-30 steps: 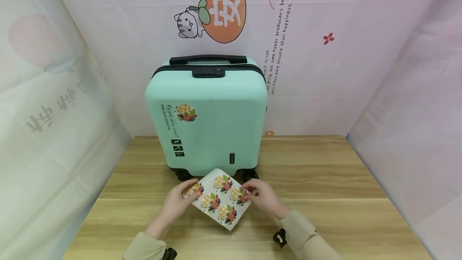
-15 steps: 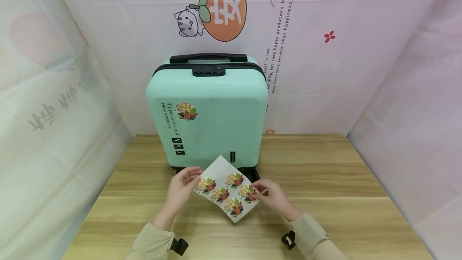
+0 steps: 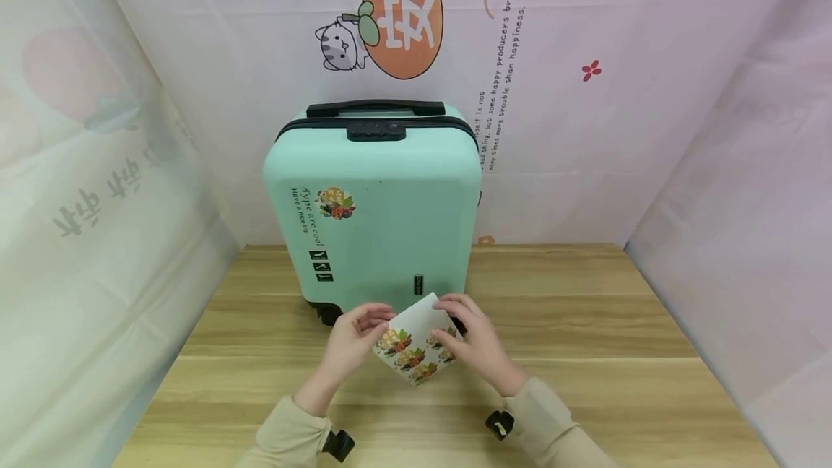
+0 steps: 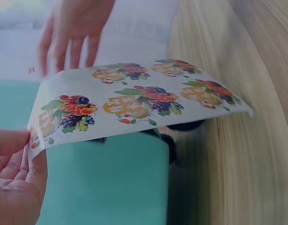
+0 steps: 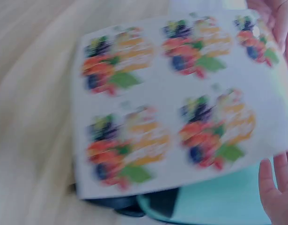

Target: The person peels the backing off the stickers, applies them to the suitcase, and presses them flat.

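From the head view, two hands meet over the near side of the desk. The left hand has its grip closed on the left edge of one white sheet, pinched between thumb and bent fingers. The right hand is at the sheet's right side, thumb and fingers spread well apart, covering some of the fruit stickers on it. The sheet is in the air, just on the near side of one mint suitcase, which stands upright. The suitcase carries one fruit sticker of its own on the upper left, three small black squares below that, one black label lower right and one black handle on top. There are two beige sleeves, one on each arm.

In the left wrist view, the left thumb and fingers pinch one corner of the sheet, which bows slightly. Five fruit stickers can be counted on it. Four fingers of the right hand, blurred and nearly straight, reach to the opposite edge; whether they touch it is hard to tell.

In the right wrist view, the same five stickers show, blurred. The left hand is at one corner of the sheet; the right hand's fingers are extended and parted beside another edge.
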Demonstrator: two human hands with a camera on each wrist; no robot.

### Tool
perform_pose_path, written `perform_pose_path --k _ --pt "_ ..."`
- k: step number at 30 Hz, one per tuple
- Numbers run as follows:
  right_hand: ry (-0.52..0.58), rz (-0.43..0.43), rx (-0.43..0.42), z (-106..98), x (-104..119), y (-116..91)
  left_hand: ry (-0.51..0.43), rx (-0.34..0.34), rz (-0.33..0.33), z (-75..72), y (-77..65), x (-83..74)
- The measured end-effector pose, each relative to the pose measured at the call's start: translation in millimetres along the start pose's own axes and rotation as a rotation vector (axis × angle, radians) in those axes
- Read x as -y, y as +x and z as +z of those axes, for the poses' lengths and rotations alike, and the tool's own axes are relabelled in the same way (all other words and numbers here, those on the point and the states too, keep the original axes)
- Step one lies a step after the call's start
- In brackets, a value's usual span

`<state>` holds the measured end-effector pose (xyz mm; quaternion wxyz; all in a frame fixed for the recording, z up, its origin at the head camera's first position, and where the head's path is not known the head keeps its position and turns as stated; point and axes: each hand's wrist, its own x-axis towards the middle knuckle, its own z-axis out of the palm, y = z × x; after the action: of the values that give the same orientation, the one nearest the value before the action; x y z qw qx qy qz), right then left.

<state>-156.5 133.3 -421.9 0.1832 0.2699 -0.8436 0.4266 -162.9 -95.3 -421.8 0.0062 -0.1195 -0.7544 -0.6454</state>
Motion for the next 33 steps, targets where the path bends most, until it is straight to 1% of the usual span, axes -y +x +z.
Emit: perform_pose_path --k 3,5,9,12,16,20,23,25,28,30,33 --pt "-0.001 -0.026 -0.024 0 8 4 0.004 0.047 0.026 4.6 0.7 -2.5" --pt "0.002 -0.046 -0.055 1 9 5 0.005 0.067 0.04 6.5 0.6 -2.9" --pt "0.029 -0.073 -0.131 2 8 6 0.013 0.077 0.047 7.8 0.6 -3.4" --pt "0.036 -0.065 -0.152 -1 7 6 0.019 0.079 0.045 7.4 0.9 -3.7" --pt "0.077 0.007 -0.148 -5 6 7 0.027 0.053 0.03 5.6 0.9 -4.2" --pt "0.126 0.119 -0.157 -9 5 9 0.009 -0.005 0.021 2.9 0.2 -4.5" --pt "0.142 0.176 -0.167 -11 4 10 -0.02 -0.051 0.036 1.6 0.4 -5.2" --pt "0.151 0.199 -0.172 -11 3 10 -0.03 -0.077 0.049 1.3 1.1 -5.8" --pt "0.142 0.215 -0.18 -10 1 9 -0.027 -0.091 0.059 1.2 2.3 -6.6" --pt "0.109 0.198 -0.192 -8 0 9 -0.029 -0.089 0.056 1.5 2.8 -6.9" --pt "0.009 0.096 -0.219 -4 -3 9 -0.04 -0.078 0.044 3.2 2.9 -7.4"
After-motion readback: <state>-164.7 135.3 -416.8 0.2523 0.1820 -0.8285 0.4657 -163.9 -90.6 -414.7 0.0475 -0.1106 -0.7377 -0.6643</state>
